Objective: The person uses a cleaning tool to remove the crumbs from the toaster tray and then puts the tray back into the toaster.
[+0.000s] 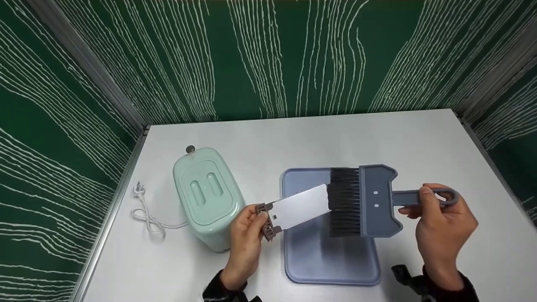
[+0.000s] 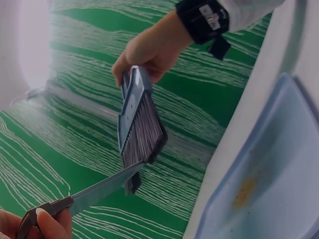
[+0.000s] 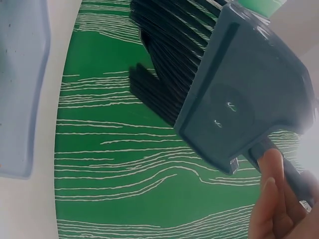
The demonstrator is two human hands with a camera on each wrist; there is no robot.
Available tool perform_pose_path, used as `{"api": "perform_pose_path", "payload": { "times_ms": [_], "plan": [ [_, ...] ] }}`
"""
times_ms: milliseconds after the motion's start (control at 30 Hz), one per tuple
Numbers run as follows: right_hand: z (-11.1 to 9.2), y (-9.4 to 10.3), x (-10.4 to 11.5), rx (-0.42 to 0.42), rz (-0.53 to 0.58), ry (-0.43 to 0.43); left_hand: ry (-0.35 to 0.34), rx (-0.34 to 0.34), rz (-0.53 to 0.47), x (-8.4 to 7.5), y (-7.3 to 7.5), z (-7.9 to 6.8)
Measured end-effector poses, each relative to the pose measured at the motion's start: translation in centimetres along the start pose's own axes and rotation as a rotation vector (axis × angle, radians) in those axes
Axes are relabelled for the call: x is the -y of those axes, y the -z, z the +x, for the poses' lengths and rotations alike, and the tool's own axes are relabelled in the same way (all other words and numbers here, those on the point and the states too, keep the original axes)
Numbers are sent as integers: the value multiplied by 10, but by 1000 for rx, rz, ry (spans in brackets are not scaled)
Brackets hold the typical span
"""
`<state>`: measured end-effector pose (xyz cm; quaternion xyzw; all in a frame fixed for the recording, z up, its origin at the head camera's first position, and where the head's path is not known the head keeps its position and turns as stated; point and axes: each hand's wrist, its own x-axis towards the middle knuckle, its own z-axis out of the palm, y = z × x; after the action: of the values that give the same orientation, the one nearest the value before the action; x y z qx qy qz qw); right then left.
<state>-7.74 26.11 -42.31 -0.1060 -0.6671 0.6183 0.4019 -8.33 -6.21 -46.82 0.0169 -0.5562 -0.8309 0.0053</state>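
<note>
My left hand (image 1: 246,243) pinches the brown slotted end of a flat metal crumb tray (image 1: 300,207), which slants up to the right above the light blue tray (image 1: 310,260). With my right hand (image 1: 447,224) I grip the handle of a wide grey-blue brush (image 1: 379,220), its dark bristles pointing left. The bristles meet the far end of the crumb tray; in the left wrist view they splay around that end. In that view a small patch of yellowish-brown crumbs (image 2: 244,191) lies in the blue tray.
A mint-green toaster (image 1: 205,188) with its lid on stands left of my left hand. Its white cord and plug (image 1: 144,207) lie on the white table (image 1: 235,147) further left. Green walls (image 1: 293,58) with white lines border the table's back and sides.
</note>
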Motion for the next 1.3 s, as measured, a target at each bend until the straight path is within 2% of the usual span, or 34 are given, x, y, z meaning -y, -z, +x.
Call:
{"api": "perform_pose_path", "payload": {
  "times_ms": [133,333,467,567,767,1067,1300],
  "plan": [
    [2,2,-1,-10,-36,-19,-1,-4,0,1,0,0],
    [2,3,-1,-5,-13,-31,-8,-19,8,1,0,0],
    [1,2,-1,7,4,-9,3,-21,4,0,0,0],
    [1,2,0,16,-25,16,10,-22,0,0,-1,0],
    [0,2,2,26,-57,-4,3,-34,0,0,-1,0],
    [-1,4,6,50,-131,12,11,-53,-7,-2,-1,1],
    [-1,1,8,55,-120,35,16,-57,1,-4,0,1]
  ]
}}
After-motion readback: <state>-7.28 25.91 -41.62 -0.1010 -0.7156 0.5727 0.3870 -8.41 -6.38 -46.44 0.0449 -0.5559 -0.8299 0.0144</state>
